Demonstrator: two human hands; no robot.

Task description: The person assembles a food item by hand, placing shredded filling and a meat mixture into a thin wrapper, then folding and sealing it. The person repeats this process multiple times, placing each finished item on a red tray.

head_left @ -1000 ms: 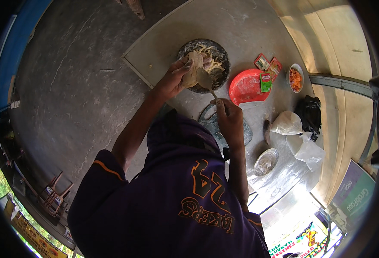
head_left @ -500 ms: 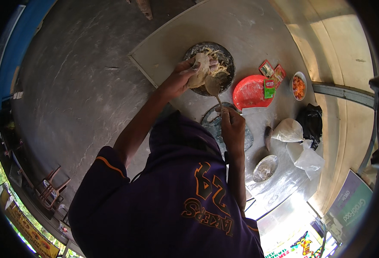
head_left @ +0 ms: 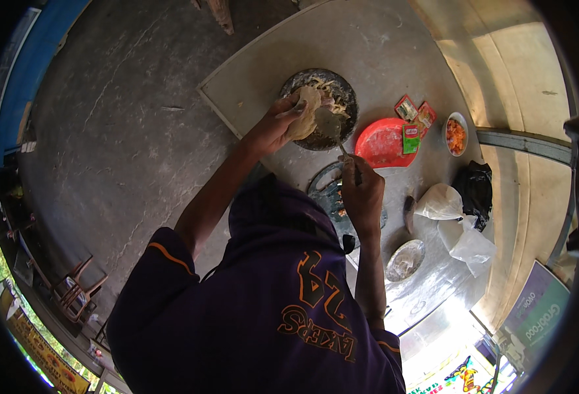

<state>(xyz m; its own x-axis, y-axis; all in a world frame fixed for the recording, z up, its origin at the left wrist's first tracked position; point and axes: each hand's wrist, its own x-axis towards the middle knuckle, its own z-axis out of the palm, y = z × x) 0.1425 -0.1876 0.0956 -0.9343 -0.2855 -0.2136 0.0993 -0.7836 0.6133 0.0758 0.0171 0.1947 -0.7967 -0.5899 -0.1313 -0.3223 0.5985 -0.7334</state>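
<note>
Dough hangs pale, flattened and perhaps floury.

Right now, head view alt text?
A person's left hand holds a pale, flat, dough-like piece over a round dark bowl with pale strips; the right hand holds a grey spoon alongside. To the right: a round red tray and a white bowl of orange pieces.
</note>
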